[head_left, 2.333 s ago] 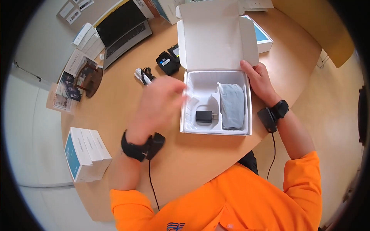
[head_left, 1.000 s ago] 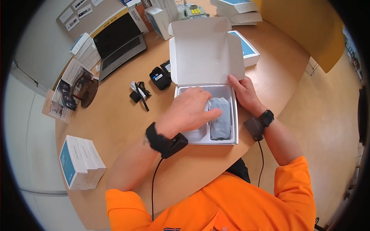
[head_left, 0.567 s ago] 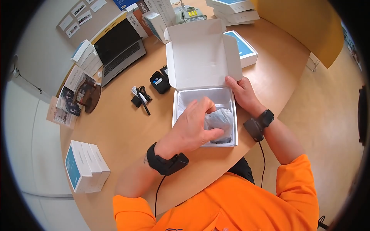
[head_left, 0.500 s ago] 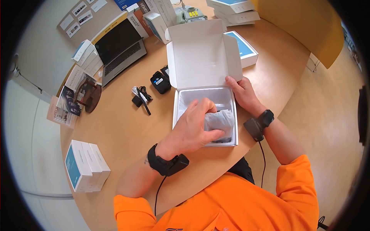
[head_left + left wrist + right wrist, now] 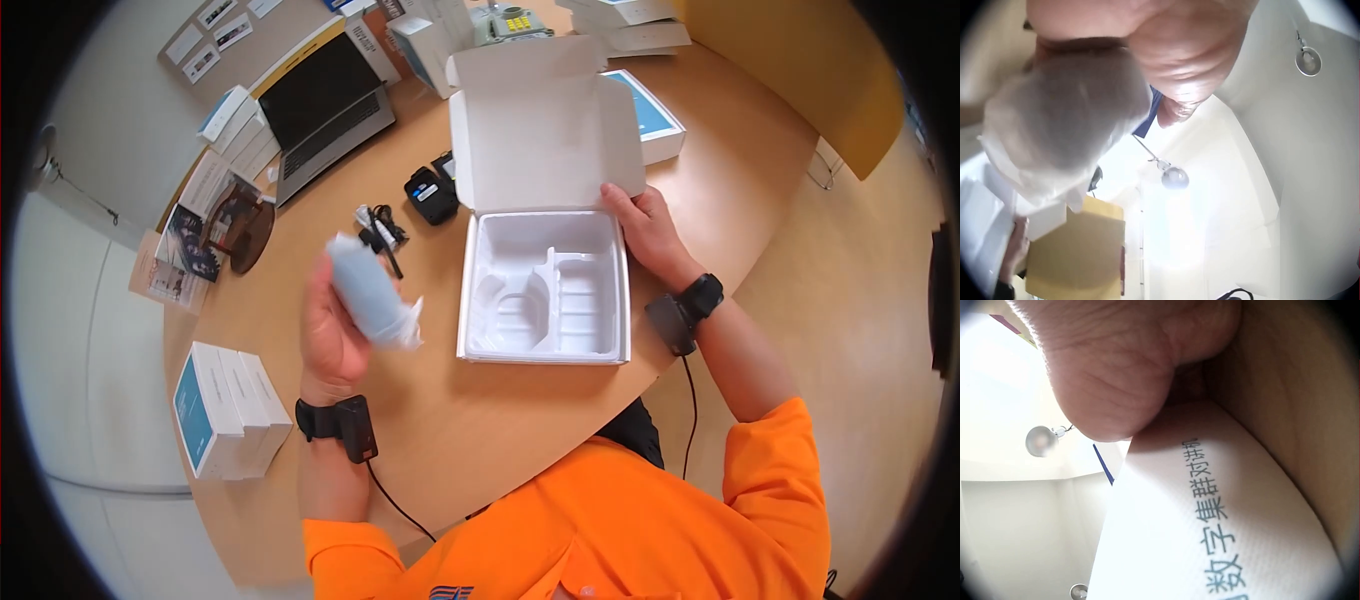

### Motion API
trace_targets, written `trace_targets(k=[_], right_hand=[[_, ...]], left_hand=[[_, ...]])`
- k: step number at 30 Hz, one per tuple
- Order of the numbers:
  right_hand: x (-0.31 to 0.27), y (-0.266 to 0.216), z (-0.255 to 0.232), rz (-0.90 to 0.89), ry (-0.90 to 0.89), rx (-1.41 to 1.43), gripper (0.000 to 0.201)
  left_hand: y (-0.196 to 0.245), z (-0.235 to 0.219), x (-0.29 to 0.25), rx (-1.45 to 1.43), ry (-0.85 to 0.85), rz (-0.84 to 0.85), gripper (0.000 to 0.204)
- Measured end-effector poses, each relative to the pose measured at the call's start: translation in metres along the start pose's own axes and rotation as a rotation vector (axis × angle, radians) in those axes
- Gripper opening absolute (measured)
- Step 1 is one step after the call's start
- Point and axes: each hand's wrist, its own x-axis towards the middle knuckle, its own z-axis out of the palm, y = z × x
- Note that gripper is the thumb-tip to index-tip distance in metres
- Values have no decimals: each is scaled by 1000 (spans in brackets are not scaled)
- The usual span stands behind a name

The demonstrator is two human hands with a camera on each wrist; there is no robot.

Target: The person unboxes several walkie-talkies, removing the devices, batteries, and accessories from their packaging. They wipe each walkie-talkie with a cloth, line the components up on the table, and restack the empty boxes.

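One wrapped bundle (image 5: 368, 292), in a translucent whitish bag, is in the left hand (image 5: 332, 335), above the desk (image 5: 480, 440) and well to the left of the one open box (image 5: 545, 362). The thumb and fingers close round it; it is blurred, so the exact place of each finger is hard to tell. The right hand (image 5: 655, 235) pinches the box's right edge by the hinge, thumb on the inside of the raised lid (image 5: 540, 135).

Inside the box is one white tray (image 5: 551, 285), partly split by a single divider. On the box's outer side, the right wrist view shows teal printing (image 5: 1210, 519) that reads 数字集群对讲机, with one more character cut off.

Each wrist wears one black strap, two in all. Beyond the bundle lie one coil of cable (image 5: 386, 228) and one black device (image 5: 430, 195) whose label is too small to read. One laptop (image 5: 325, 115) stands open. Three white boxes (image 5: 235, 410) stand together at the desk's left edge, and one blue-topped box (image 5: 662, 125) lies behind the lid.
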Motion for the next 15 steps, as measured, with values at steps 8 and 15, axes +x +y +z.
trace_targets(k=[8, 15], right_hand=[[2, 4, -1, -7, 12, -34, 38], [-1, -1, 0, 23, 1, 20, 33]], left_hand=[[-26, -54, -16, 999, 312, 152, 61], [-31, -64, -6, 1252, 402, 176, 68]])
